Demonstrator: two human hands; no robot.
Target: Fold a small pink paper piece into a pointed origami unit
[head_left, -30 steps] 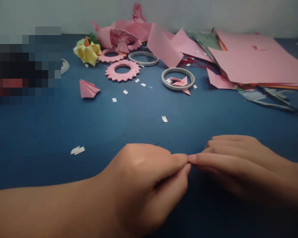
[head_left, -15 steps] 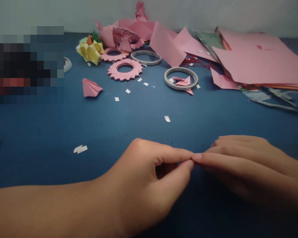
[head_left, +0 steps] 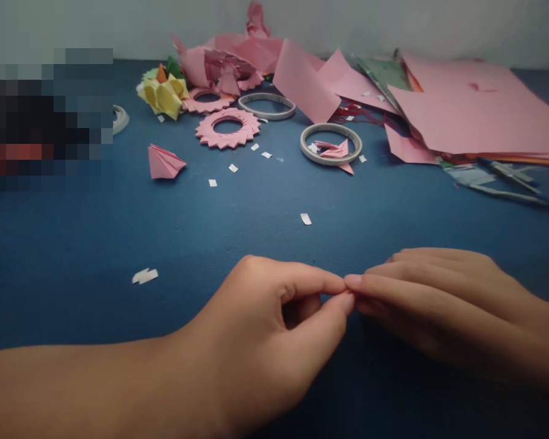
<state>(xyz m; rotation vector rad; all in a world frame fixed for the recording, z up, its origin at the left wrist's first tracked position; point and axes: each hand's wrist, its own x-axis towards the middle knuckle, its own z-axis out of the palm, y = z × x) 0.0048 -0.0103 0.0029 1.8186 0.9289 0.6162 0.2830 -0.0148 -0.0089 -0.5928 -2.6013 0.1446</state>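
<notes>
My left hand (head_left: 265, 329) pinches thumb and forefinger together low in the middle of the view. Meeting those fingertips from the right, my right hand (head_left: 443, 299) is closed, its forefinger tip touching them. Whatever sits between the fingertips is hidden or too small to make out. Beyond the hands a small white paper scrap (head_left: 305, 219) lies on the blue table (head_left: 187, 231). A folded pink paper piece (head_left: 165, 163) stands farther off to the left, and a pleated pink paper ring (head_left: 227, 128) lies behind it.
Tape rolls (head_left: 331, 145) lie mid-table, one around a pink folded piece. Pink sheets (head_left: 466, 116) are stacked at right, with scissors (head_left: 507, 183) in front. A yellow paper flower (head_left: 163, 94) and crumpled pink paper (head_left: 242, 52) sit at the back. A blurred-out area covers the upper left.
The fingertips have shifted slightly left in the view, and my right hand's fingers reach a little farther left over the left thumb and forefinger. The table items also shift slightly left.
</notes>
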